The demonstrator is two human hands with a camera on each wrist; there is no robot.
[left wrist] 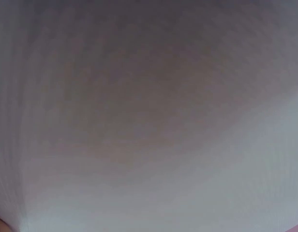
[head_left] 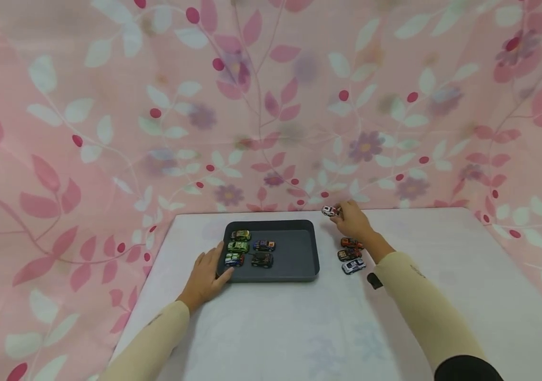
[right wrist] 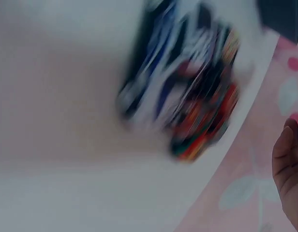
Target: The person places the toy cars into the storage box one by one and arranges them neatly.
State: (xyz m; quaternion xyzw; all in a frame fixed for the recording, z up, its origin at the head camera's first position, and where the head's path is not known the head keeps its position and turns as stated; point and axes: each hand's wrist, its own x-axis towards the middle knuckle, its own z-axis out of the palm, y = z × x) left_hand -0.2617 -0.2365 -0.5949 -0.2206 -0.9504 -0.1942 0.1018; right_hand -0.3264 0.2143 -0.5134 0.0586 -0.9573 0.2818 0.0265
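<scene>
A white toy car (head_left: pixel 330 211) is pinched in my right hand (head_left: pixel 353 220), up near the table's back edge. Below that hand, a column of toy cars stands on the table: an orange one (head_left: pixel 351 243), a dark one with orange (head_left: pixel 349 254) and a silver-white one (head_left: pixel 354 265). My left hand (head_left: pixel 206 275) rests at the left side of a dark grey tray (head_left: pixel 295 277), fingers along its rim. Inside the tray's left half sit several toy cars, among them a green one (head_left: pixel 238 247) and a blue one (head_left: pixel 264 245). The left wrist view is mostly blurred white cloth.
White cloth covers the table (head_left: pixel 276 323). Behind it hangs a pink floral curtain (head_left: pixel 271 132). A small black object (head_left: pixel 374 280) shows beside the right sleeve. In the right wrist view, the parked cars (right wrist: pixel 163 72) are blurred and the tray corner (right wrist: pixel 282 19) shows at the top.
</scene>
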